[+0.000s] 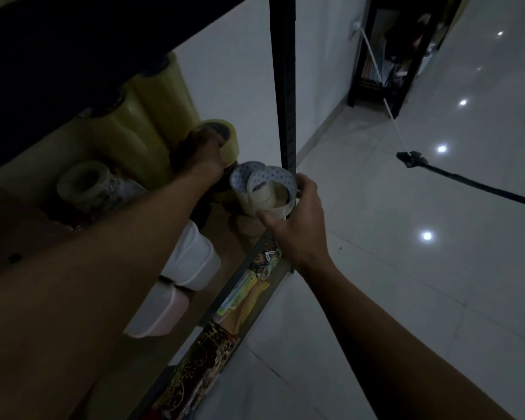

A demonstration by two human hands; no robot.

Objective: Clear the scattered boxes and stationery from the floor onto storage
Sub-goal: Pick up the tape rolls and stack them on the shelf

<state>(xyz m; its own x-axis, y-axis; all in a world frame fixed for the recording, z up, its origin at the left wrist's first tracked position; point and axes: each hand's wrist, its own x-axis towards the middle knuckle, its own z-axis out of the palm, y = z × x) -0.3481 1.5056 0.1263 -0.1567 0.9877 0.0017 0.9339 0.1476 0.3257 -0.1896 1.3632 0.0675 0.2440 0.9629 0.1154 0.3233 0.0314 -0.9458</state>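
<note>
**Both hands on tape rolls at the shelf**

The scene is dim. The left hand [205, 153] reaches into the shelf [225, 247] and curls round a yellowish tape roll [225, 137], which is held tilted at the end of a row of tall yellow rolls [146, 116] that stand against the back wall. The fingers wrap the near side of the roll; its dark core faces up and to the right.

The right hand [294, 219] grips a second roll [264, 192] at the front corner of the shelf, just beside the black upright post [285, 86]. Thumb and fingers pinch its lower edge and right side. A loose strip of white, dotted backing curls up out of this roll. Whether the roll rests on the shelf board or hangs just above it cannot be told.

Further left on the shelf lies a pale roll [82, 183] on its side, with a clear-wrapped item next to it. Two white tubs [191, 262] stand near the front edge, under the left forearm. On the level below, colourful patterned packets [243, 292] line the edge.

The tiled floor [406, 268] to the right reflects ceiling lights. A black pole [467, 183] lies across it, and a dark rack [388, 56] stands against the far wall with a white cord running down from the wall.
</note>
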